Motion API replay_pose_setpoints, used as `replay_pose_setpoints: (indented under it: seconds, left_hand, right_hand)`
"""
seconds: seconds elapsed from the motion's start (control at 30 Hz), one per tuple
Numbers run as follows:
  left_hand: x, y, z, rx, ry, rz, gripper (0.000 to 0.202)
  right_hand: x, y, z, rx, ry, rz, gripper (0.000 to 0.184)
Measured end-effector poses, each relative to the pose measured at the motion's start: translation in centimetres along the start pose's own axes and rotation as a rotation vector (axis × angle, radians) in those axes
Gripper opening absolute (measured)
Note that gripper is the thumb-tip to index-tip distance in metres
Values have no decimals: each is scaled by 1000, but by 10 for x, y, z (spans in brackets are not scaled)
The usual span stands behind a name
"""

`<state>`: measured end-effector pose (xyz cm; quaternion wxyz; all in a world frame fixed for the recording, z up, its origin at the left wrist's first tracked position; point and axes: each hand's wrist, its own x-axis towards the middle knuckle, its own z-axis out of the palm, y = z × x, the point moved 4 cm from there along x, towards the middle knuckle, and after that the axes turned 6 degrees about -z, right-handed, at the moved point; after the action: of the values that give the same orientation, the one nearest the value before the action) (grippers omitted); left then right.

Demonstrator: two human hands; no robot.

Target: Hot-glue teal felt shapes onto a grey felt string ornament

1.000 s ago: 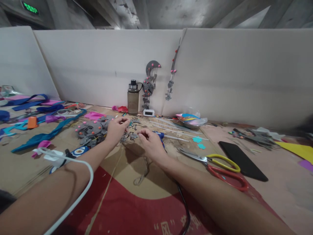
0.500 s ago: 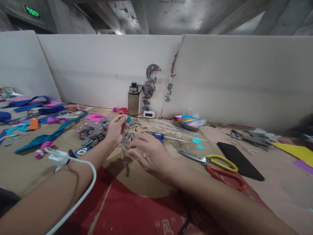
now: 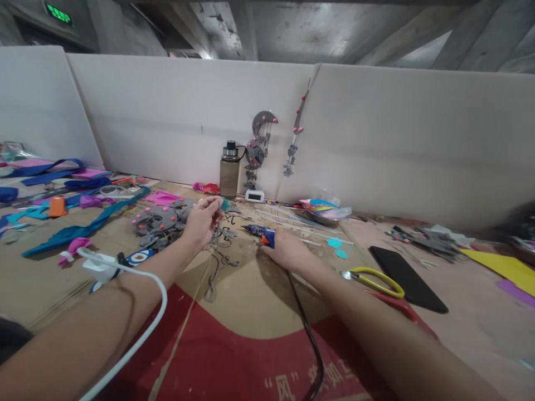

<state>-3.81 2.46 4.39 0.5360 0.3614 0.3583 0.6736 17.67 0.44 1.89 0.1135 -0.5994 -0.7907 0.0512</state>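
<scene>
Blue felt strips (image 3: 83, 228) lay at the far left of the surface (image 3: 251, 295), with a heap of grey felt pieces (image 3: 156, 223) just beside the left hand (image 3: 203, 220). That hand was raised a little, fingertips pinched narrow on a grey strand (image 3: 214, 270) that trailed down onto the cardboard. The right hand (image 3: 286, 250) was closed around the blue glue gun (image 3: 259, 231), which rested on the surface with its black cord (image 3: 305, 328) running back. Scissors (image 3: 376, 281) and a black phone (image 3: 407, 271) lay further right
</scene>
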Motion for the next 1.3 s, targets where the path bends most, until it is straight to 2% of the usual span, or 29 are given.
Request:
replay_pose_setpoints:
  seconds: [0.13, 0.23, 0.43, 0.53, 0.6, 0.7, 0.77, 0.83, 0.97, 1.1, 1.3]
  left_hand:
    - [1, -3, 0, 21, -8, 3, 26]
    - [2, -6, -1, 36, -7, 7, 27]
    - [2, -7, -2, 37, 1, 11, 29]
    - [2, -7, -2, 40, 13, 6, 27]
    - [3, -8, -3, 41, 18, -1, 27]
    - [4, -9, -4, 40, 15, -10, 27]
    - [4, -10, -4, 32, 12, -15, 29]
    - [4, -10, -4, 25, 9, -15, 29]
    - [4, -10, -3, 40, -4, -13, 27]
    - [3, -10, -2, 64, -23, -24, 27]
    - [3, -11, 0, 72, -58, -23, 27]
  right_hand:
    - [8, 11, 11, 292, 52, 133, 26]
    - [16, 18, 15, 529, 51, 177, 9]
    - [21, 13, 8, 714, 184, 172, 16]
    - [15, 4, -4, 859, 345, 83, 23]
    - [9, -4, -14, 996, 453, -38, 28]
    - [-2, -21, -24, 1130, 481, -242, 29]
    - [-9, -30, -25, 1129, 451, -325, 26]
    - [-13, -36, -24, 1068, 430, -350, 23]
    - [-16, -39, -21, 932, 397, -337, 24]
    - [-18, -40, -22, 820, 425, -319, 22]
    - [-20, -42, -21, 784, 428, -345, 22]
